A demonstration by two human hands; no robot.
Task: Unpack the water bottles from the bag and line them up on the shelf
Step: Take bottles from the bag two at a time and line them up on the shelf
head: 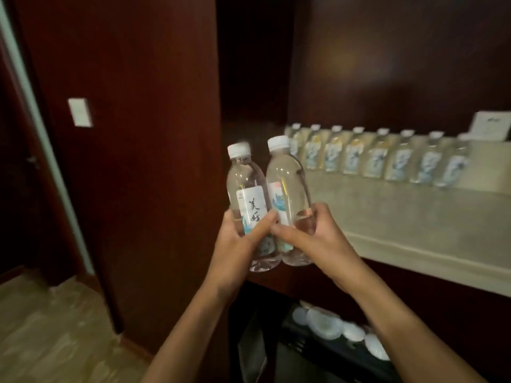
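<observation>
I hold two clear water bottles with white caps upright and side by side, in front of the left end of the shelf. My left hand [237, 244] grips the left bottle [247, 189] around its labelled lower half. My right hand [312, 233] grips the right bottle [286, 178] the same way. Both bottles hang in the air, their bases below the level of the pale stone shelf [401, 217]. A row of several matching bottles [376, 158] stands along the back of that shelf. Down below, a dark bag [276, 355] holds more bottles [326, 324] lying on their sides.
A dark red wooden panel [138, 161] rises at the left of the shelf, with a white wall switch [80, 112] on it. A white card [490, 129] stands at the shelf's far right. Pale floor [41, 327] lies at the lower left.
</observation>
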